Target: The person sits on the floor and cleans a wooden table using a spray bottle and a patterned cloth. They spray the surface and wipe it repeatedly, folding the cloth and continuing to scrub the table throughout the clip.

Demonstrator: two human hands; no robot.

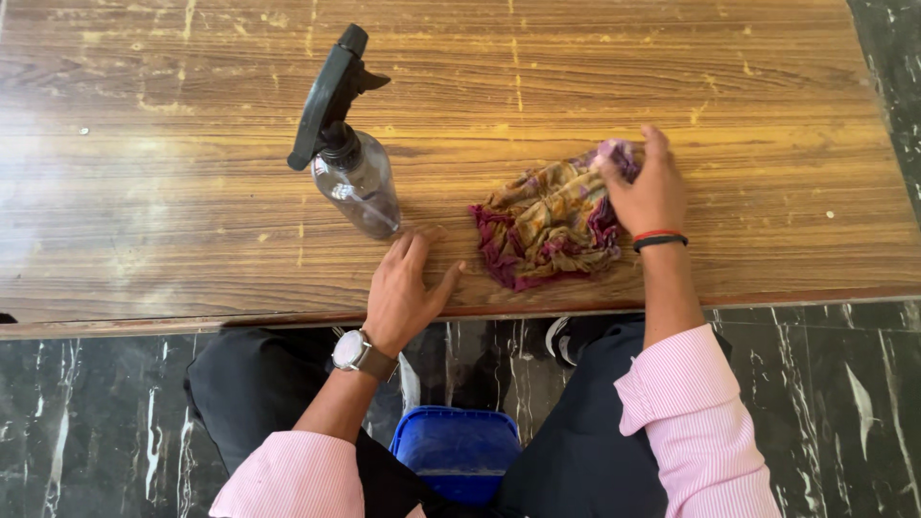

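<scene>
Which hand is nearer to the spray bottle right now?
The left hand: it lies flat on the table just below the spray bottle, fingertips close to its base. The right hand is farther right, pressing on the cloth.

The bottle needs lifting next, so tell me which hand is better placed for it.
Probably the left hand: it lies flat on the table just beside the spray bottle, free. The right hand is pressing on the cloth.

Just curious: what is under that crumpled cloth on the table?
The cloth lies on the wooden table, whose top shows all around it. The right hand presses on its far edge. Whatever may lie beneath its folds is covered.
</scene>
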